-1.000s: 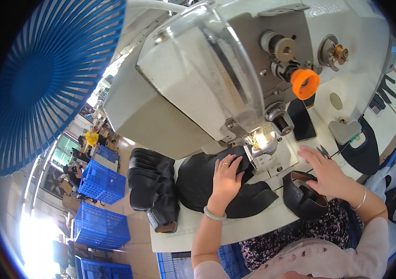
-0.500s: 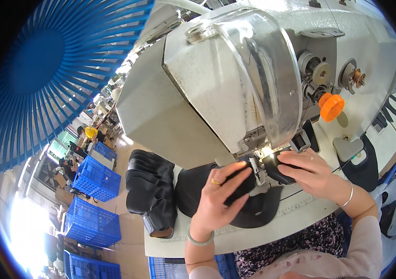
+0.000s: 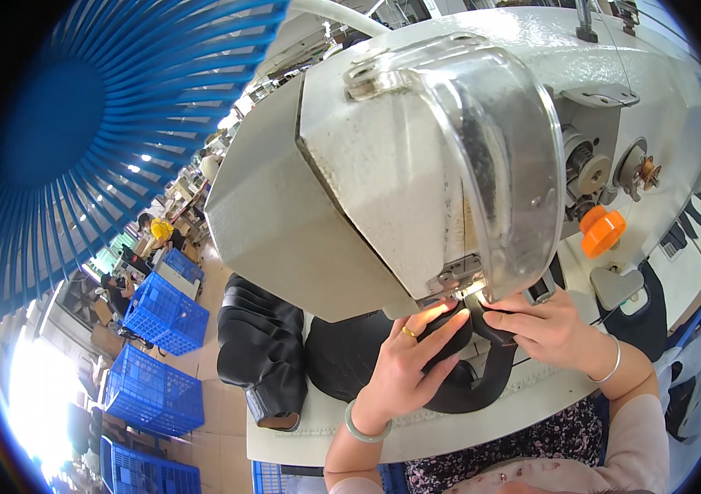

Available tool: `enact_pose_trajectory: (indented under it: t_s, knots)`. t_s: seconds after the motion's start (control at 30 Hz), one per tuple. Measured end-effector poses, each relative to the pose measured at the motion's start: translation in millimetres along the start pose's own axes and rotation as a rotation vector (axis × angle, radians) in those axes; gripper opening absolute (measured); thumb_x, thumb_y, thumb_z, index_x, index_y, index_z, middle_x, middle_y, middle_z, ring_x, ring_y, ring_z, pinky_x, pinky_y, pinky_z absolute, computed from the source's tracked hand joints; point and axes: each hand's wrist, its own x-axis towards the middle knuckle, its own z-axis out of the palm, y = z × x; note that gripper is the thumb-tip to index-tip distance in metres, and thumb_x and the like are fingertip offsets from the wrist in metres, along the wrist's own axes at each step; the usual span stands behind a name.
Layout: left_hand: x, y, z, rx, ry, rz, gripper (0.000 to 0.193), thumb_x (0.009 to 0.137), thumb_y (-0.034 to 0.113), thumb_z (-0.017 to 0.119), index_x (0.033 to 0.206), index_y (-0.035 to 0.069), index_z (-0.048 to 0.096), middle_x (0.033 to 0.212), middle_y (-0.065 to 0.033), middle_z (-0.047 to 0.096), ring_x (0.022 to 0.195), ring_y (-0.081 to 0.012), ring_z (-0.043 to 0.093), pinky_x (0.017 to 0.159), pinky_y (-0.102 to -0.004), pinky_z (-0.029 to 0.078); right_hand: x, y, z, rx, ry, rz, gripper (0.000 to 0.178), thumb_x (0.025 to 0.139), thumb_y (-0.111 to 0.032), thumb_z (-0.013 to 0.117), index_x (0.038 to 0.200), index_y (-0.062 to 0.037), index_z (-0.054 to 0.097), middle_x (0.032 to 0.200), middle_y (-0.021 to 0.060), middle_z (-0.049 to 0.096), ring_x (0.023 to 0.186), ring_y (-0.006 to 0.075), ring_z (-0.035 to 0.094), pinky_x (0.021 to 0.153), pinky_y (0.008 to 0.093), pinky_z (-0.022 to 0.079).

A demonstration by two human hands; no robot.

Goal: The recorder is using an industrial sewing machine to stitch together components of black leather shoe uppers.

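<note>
A black padded fabric piece (image 3: 494, 375) lies under the needle area of a white sewing machine (image 3: 358, 198), its curved tail bending toward the table's near edge. My left hand (image 3: 408, 362) grips it from the left, fingertips close to the lit needle area and thumb lower down. On the other side my right hand (image 3: 548, 331) pinches its right edge between fingers and thumb. The fingertips of both hands nearly meet below the machine head, which partly hides the needle and presser foot. A broad part of black fabric (image 3: 338, 358) spreads left of my left hand.
Stacked black pieces (image 3: 261, 342) lie at the table's left edge. Another black piece (image 3: 642, 317) rests right, beside a grey pad (image 3: 616, 286). A blue fan (image 3: 54, 123) looms upper left. Blue crates (image 3: 153, 391) stand on the floor; a person in yellow (image 3: 159, 229) is farther off.
My hands have come closer together at the needle, the left one moving right. The black piece has turned, its tail now curving up toward my right hand. The whole view has shifted slightly.
</note>
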Motion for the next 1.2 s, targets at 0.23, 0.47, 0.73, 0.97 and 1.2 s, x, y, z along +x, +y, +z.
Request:
enact_pose_trajectory:
  t_s: [0.23,0.47,0.73,0.97,1.2]
  knots:
    - [0.1,1.4,-0.2,-0.051,-0.037,-0.080,0.051,0.072,0.005,0.068,0.122,0.000,0.061,0.124,-0.0193,0.054,0.111,-0.0392,0.051,0.099,-0.0438,0.038,4.8,-2.2,-0.8,0.013,-0.012,0.030,0.038,0.063,0.001,0.069,0.099,-0.0091,0.069,0.094,0.0023,0.065,0.094,0.0232,0.060,0.087,0.0404,0.048]
    - [1.8,2.9,0.3,-0.047,-0.020,-0.101,0.049,0.072,0.005,0.067,0.121,0.001,0.062,0.121,-0.0199,0.056,0.112,-0.0396,0.051,0.099,-0.0444,0.038,8.3,-2.9,1.3,0.050,0.026,0.067,0.038,0.063,0.002,0.068,0.099,-0.0083,0.067,0.097,0.0034,0.065,0.094,0.0236,0.060,0.083,0.0388,0.048]
    - [3.3,5.5,2.9,0.021,0.017,-0.073,0.047,0.071,0.002,0.066,0.117,0.000,0.063,0.116,-0.0205,0.057,0.108,-0.0398,0.053,0.095,-0.0435,0.041,7.1,-1.1,4.3,0.040,0.025,0.061,0.038,0.063,0.003,0.067,0.099,-0.0071,0.067,0.098,0.0036,0.066,0.094,0.0243,0.060,0.082,0.0388,0.047]
    - [3.8,5.5,4.3,0.068,0.045,-0.042,0.046,0.069,0.001,0.067,0.115,0.000,0.064,0.115,-0.0194,0.058,0.104,-0.0378,0.055,0.093,-0.0424,0.043,6.2,-1.9,7.5,0.019,0.036,0.089,0.039,0.061,0.004,0.066,0.098,-0.0086,0.068,0.094,0.0028,0.067,0.092,0.0244,0.060,0.082,0.0386,0.047]
    - [2.0,6.3,5.3,0.092,0.054,-0.043,0.046,0.068,0.000,0.068,0.114,0.001,0.065,0.113,-0.0164,0.059,0.099,-0.0362,0.056,0.088,-0.0398,0.046,8.0,0.9,10.4,0.004,0.060,0.084,0.041,0.058,0.003,0.067,0.097,-0.0106,0.070,0.084,-0.0012,0.066,0.086,0.0228,0.059,0.079,0.0379,0.046]
